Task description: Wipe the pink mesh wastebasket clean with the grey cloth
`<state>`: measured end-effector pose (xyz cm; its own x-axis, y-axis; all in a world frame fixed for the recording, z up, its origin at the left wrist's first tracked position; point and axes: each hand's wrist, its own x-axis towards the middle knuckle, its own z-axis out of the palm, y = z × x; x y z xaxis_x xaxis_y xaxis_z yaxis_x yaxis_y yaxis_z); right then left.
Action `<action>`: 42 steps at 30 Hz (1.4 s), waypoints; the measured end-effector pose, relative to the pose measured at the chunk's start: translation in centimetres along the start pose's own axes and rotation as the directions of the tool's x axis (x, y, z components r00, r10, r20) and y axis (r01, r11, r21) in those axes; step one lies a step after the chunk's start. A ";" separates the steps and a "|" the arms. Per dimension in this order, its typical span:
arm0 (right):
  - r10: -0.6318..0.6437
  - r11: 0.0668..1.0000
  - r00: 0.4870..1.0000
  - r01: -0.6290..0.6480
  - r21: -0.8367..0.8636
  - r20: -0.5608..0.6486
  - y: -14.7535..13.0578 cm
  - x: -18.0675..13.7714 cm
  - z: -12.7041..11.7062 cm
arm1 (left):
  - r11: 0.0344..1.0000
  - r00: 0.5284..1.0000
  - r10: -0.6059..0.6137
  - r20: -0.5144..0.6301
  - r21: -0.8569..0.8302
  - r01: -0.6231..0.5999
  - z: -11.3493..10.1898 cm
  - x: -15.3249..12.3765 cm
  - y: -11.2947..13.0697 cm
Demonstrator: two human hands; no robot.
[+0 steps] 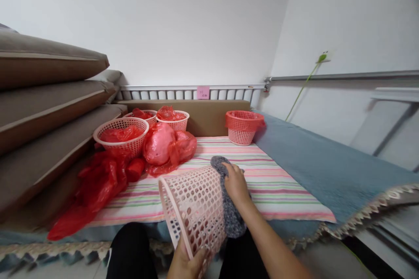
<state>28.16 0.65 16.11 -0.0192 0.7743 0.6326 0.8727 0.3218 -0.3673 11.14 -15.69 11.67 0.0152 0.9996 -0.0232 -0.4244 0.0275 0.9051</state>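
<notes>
A pale pink perforated plastic basket [199,200] lies tilted on its side above my knees, its open rim toward the left. My left hand [186,261] grips that rim from below, thumb on the outside wall. Against the basket's base my right hand [236,183] presses a grey fuzzy cloth [233,213], fingers bent over its upper part. The cloth hangs down along the base toward my lap. Part of the right hand's fingertips is hidden in the cloth.
Left of me are another pink basket [121,137] lined with a red bag, two similar ones behind it, and loose red plastic bags [94,187]. A red-bagged basket [241,135] stands at the back right of the striped cloth [278,187]. Stacked cushions [42,96] rise at left.
</notes>
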 end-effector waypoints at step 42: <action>0.084 0.993 0.994 -0.077 -0.090 0.075 1.2 0.7 -1.0 | 0.996 0.997 0.064 -0.050 0.068 -0.060 -1.3 -0.1 -0.8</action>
<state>29.62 1.01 16.75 0.0173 0.8371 0.5467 0.9118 0.2111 -0.3522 10.34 -15.84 10.39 -0.0576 0.9983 0.0131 -0.3618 -0.0331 0.9317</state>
